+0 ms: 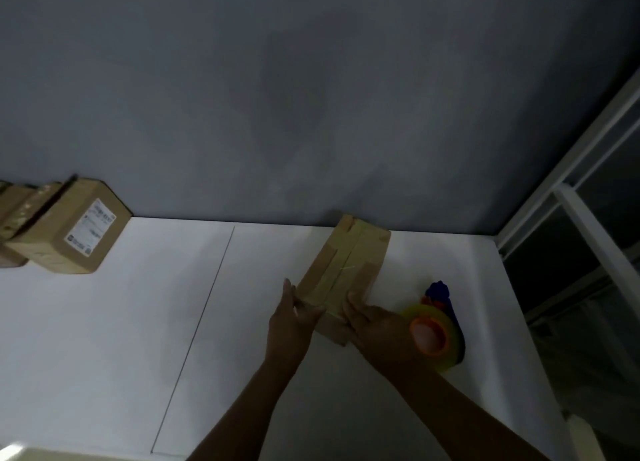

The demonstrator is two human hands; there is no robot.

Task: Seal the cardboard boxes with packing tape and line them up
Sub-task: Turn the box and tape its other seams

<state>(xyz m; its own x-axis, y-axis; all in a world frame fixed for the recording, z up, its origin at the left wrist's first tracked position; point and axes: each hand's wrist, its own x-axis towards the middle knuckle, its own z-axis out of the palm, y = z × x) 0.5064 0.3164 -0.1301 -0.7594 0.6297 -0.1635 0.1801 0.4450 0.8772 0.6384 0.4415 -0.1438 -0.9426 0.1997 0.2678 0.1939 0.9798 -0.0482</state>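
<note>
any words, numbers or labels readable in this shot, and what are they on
White label on the cardboard box at the left: rows of print and what look like codes, all too small and blurred to read.
Taped box in the middle: no print visible, only tape strips.
Tape dispenser: no text visible.
Nothing in this view can be quoted.

L hand flat, R hand thumb out.
</note>
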